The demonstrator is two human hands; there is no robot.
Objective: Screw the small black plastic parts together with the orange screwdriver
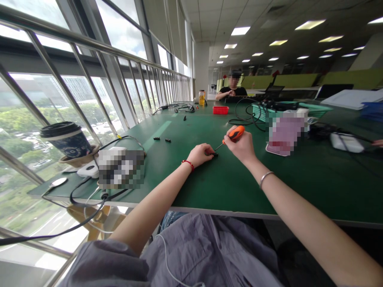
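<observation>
My right hand [240, 145] is closed around the orange and black handle of a screwdriver [237, 132]. Its thin metal shaft slants down to the left and ends close to a small black part [215, 154]. The fingers of my left hand [201, 154] pinch that part against the green tabletop. Whether the screwdriver's tip touches the part is too small to tell. Two similar small black pieces, one [156, 138] left of the other [168, 140], lie farther to the left on the table. A third black piece [184, 118] is beyond them.
A paper coffee cup [67, 139], white devices and cables crowd the left edge by the railing [98, 52]. A phone [283, 137] stands to the right, before a green basket [320, 111]. Farther back are a red tray [220, 110], a jar [202, 98] and a seated person [231, 89].
</observation>
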